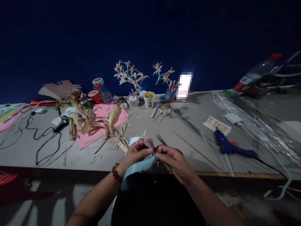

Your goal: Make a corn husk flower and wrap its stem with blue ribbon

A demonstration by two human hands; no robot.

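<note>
A small husk flower with a blue-wrapped stem (150,145) is between my hands near the table's front edge. My left hand (137,151) is closed on the stem just below the pale petals. My right hand (172,159) pinches the stem's lower end, where light blue tape (138,166) meets it. The tape hangs in a loose strip below my left hand. Just beyond my fingers, scissors (161,140) lie partly hidden by my right hand. A white tape roll (134,140) shows behind my left hand.
Dried corn husks (84,122) lie over pink paper (86,138) at the left. Finished husk flowers (129,73) stand at the back near a paper cup (149,99). Right of me are a wooden stick (196,149), thin wires (192,125) and a blue glue gun (231,147) with its cord.
</note>
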